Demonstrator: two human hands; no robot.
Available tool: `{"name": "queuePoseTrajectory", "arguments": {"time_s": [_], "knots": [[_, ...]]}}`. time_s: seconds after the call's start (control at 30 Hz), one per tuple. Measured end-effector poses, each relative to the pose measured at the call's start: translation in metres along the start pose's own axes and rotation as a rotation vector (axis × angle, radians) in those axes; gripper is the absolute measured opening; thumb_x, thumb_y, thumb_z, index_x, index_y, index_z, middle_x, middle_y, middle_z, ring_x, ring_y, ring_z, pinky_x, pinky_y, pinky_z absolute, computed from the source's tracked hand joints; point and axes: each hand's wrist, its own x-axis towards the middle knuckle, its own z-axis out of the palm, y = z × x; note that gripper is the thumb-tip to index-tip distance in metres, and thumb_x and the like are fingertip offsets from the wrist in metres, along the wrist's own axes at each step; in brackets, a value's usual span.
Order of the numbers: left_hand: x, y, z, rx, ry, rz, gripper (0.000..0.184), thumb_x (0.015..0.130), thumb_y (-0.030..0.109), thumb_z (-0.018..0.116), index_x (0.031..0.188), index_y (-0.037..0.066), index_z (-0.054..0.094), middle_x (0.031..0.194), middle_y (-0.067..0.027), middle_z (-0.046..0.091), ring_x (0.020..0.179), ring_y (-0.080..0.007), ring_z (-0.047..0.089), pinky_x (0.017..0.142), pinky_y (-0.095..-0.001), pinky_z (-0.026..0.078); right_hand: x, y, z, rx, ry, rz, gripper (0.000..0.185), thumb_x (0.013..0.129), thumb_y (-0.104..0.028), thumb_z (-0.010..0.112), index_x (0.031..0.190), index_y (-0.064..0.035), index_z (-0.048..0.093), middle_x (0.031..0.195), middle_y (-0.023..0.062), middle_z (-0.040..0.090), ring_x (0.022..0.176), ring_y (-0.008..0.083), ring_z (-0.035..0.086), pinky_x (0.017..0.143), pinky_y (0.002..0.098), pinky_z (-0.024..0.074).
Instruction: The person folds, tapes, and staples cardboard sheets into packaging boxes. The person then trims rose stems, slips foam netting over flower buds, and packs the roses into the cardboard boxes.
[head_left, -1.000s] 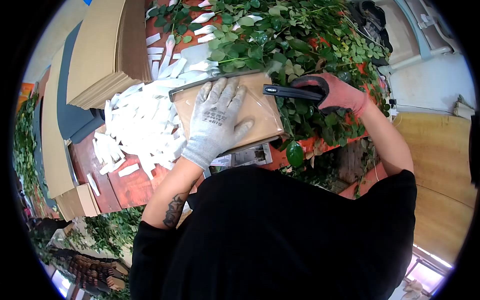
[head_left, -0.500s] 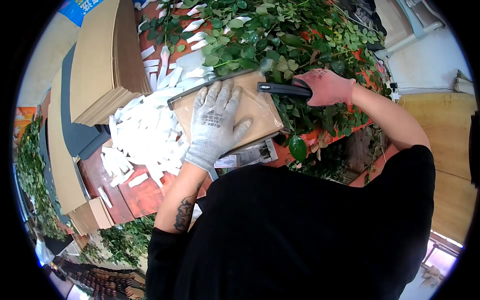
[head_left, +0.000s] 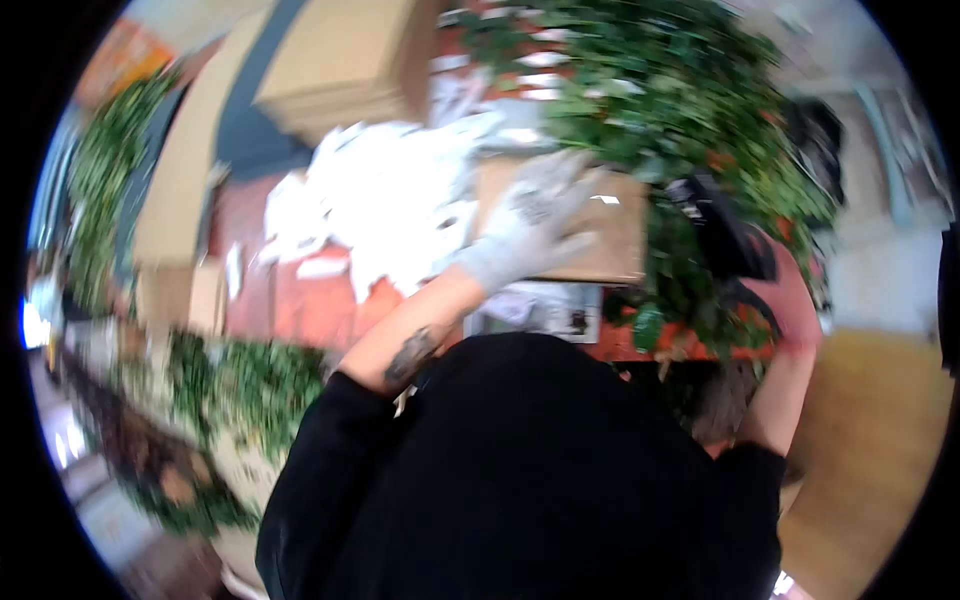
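My left hand (head_left: 530,222), in a pale grey glove, lies with its fingers spread on a flat brown cardboard piece (head_left: 618,232) that has a shiny, clear-looking cover. To the right, my right hand (head_left: 788,300) wears a reddish glove and is closed around a black stapler (head_left: 715,225), which is blurred. The stapler is held apart from the cardboard, over the leaves. Leafy rose-like stems (head_left: 670,95) are heaped behind and to the right of the cardboard. A pile of white foam-like sleeves (head_left: 385,195) lies left of my left hand.
A tall stack of cardboard sheets (head_left: 335,65) stands at the back left of the red table (head_left: 300,310). Several white-wrapped buds (head_left: 543,60) lie at the far side. More greenery (head_left: 265,390) is below the table's left front edge. A wooden panel (head_left: 870,430) is on the right.
My right hand has drawn the stapler off the cardboard's edge, to the right and toward me. My left hand stays on the cardboard. The whole view has turned and blurred.
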Motion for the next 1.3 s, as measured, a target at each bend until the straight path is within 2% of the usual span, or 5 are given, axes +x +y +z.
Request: {"name": "queuePoseTrajectory", "arguments": {"time_s": [0.2, 0.37, 0.67, 0.97, 1.3], "knots": [[-0.061, 0.070, -0.065, -1.254, 0.222, -0.669, 0.110, 0.072, 0.032, 0.073, 0.146, 0.006, -0.004, 0.139, -0.0166, 0.033, 0.105, -0.0197, 0.050, 0.087, -0.0333, 0.045, -0.032, -0.100, 0.145, -0.284, -0.204, -0.643, 0.077, 0.068, -0.019, 0.072, 0.135, -0.0051, 0.038, 0.128, 0.0131, 0.048, 0.119, 0.0306, 0.046, 0.100, 0.0395, 0.0375], [-0.182, 0.032, -0.092, -0.758, 0.697, -1.167, 0.072, 0.079, 0.005, 0.060, 0.141, 0.001, 0.024, 0.113, -0.0103, 0.050, 0.077, -0.0099, 0.052, 0.061, -0.0206, 0.045, -0.032, -0.101, 0.169, 0.108, -0.279, -0.800, 0.060, 0.071, -0.026, 0.070, 0.124, -0.0087, 0.049, 0.122, 0.0156, 0.051, 0.114, 0.0326, 0.049, 0.096, 0.0422, 0.0395], [-0.309, -0.156, -0.144, 0.485, 0.010, -1.228, 0.082, 0.068, 0.014, 0.060, 0.140, -0.003, 0.025, 0.135, -0.0261, 0.040, 0.125, -0.0347, 0.041, 0.107, -0.0374, 0.030, -0.044, -0.042, 0.222, 0.429, -0.399, -0.562, 0.024, 0.079, -0.021, 0.059, 0.096, -0.0052, 0.062, 0.096, 0.0137, 0.063, 0.090, 0.0312, 0.060, 0.080, 0.0395, 0.0460], [-0.179, -0.069, -0.133, 0.273, 0.451, -0.619, 0.065, 0.082, 0.021, 0.061, 0.135, -0.005, 0.033, 0.132, -0.0225, 0.043, 0.121, -0.0334, 0.044, 0.100, -0.0423, 0.036, -0.125, 0.023, 0.238, 0.643, 0.182, -0.115, 0.035, 0.081, -0.022, 0.059, 0.112, -0.0052, 0.057, 0.101, 0.0110, 0.062, 0.095, 0.0245, 0.059, 0.085, 0.0340, 0.0439], [-0.080, 0.089, 0.003, -0.623, -0.551, 0.269, 0.025, 0.073, 0.008, 0.059, 0.096, -0.002, 0.059, 0.083, -0.0153, 0.061, 0.076, -0.0313, 0.056, 0.069, -0.0367, 0.045, -0.262, 0.033, 0.323, 0.296, 0.873, 0.638, 0.052, 0.076, -0.021, 0.067, 0.122, -0.0026, 0.051, 0.106, 0.0211, 0.059, 0.104, 0.0313, 0.057, 0.089, 0.0383, 0.0437]]}}
